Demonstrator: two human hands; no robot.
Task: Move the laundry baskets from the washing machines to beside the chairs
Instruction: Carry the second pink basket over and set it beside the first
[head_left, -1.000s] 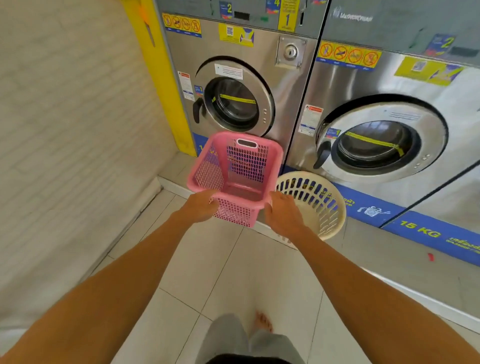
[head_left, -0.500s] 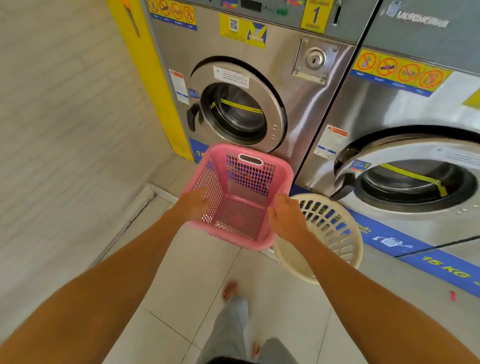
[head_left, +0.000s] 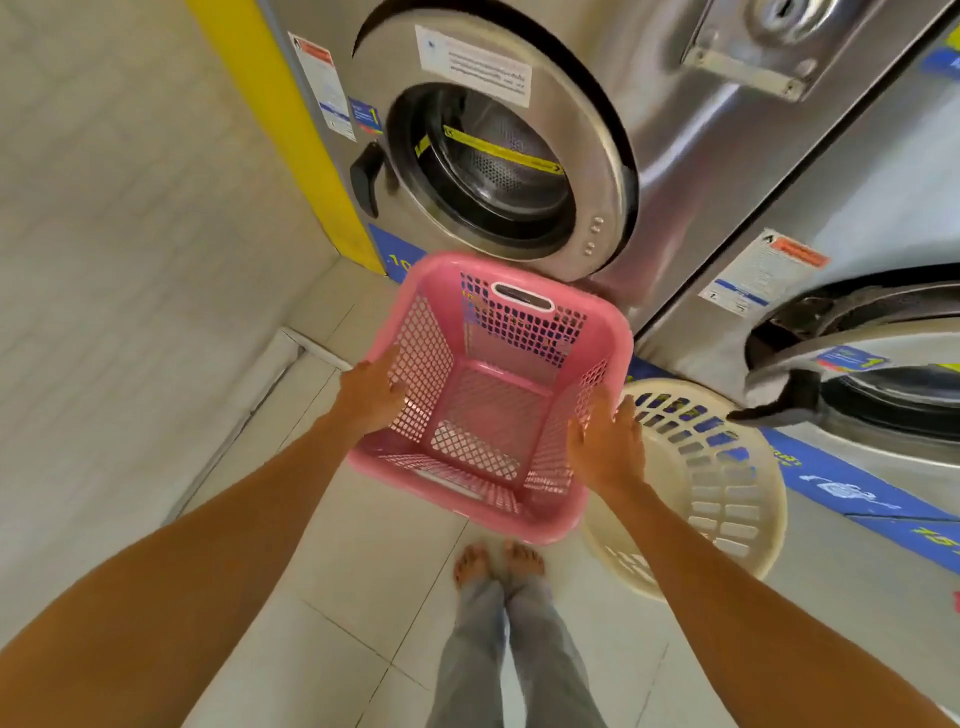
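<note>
Head view: left hand (head_left: 371, 392) and right hand (head_left: 605, 447) grip the empty pink basket (head_left: 493, 400) by its side rims, before the washer door (head_left: 493, 150); probably light, rigid plastic.

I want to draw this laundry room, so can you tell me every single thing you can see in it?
Pink basket: one, pink, empty, between both hands, before the left washer.
Round basket: one, cream, on the floor, right of the pink one.
Washing machines: two, silver; left, right, doors ajar.
Pillar: one, yellow, beside the left washer.
Floor: pale tiles.
Wall: pale, on the left.
Left hand: on the basket's left side.
Right hand: on its right side.
Feet: two, bare, below the basket.
</note>
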